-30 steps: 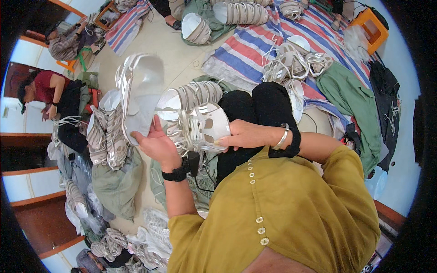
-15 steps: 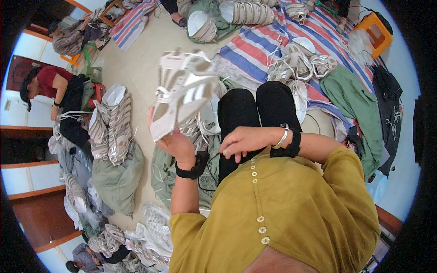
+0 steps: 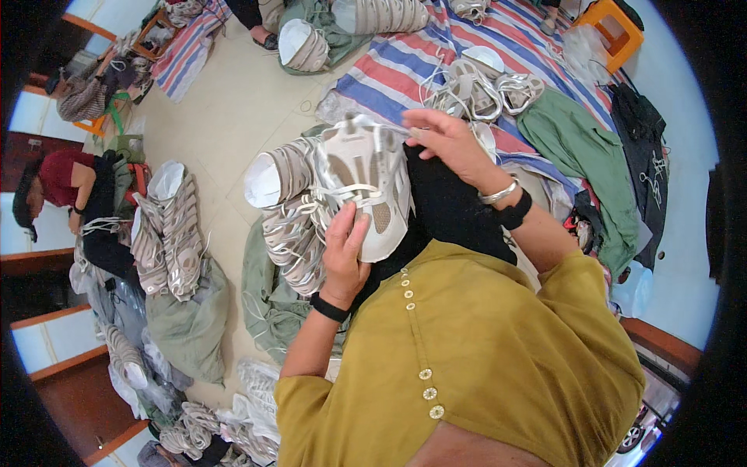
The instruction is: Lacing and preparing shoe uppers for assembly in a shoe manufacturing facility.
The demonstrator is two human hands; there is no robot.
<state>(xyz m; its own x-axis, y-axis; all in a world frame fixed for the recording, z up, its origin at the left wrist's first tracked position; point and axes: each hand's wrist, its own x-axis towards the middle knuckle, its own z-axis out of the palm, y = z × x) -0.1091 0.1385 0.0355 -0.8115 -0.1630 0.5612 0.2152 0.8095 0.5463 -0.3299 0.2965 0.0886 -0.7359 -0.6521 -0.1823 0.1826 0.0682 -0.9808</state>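
A white and beige shoe upper (image 3: 364, 183) with white laces lies over my lap, its rounded toe toward me. My left hand (image 3: 347, 253) grips it near the toe, thumb and fingers on its surface beside the laces. Off the upper's far right edge hovers my right hand (image 3: 447, 144), fingers loosely apart, with nothing visible in them. Black trousers (image 3: 455, 202) show on my legs beneath. Just left of the held piece, stacks of nested shoe uppers (image 3: 292, 241) rest on a green cloth sack (image 3: 268, 300).
More uppers (image 3: 486, 89) lie on a striped sheet (image 3: 397, 70) ahead, beside green cloth (image 3: 576, 148). An orange stool (image 3: 618, 35) stands far right. At left, stacked uppers (image 3: 175, 233) lie on another sack (image 3: 191, 327), near a seated person in a red top (image 3: 58, 179).
My left hand has brought the upper right and down onto my lap, turning it toe toward me. My right hand has risen from my lap to its far right side. The view has shifted.
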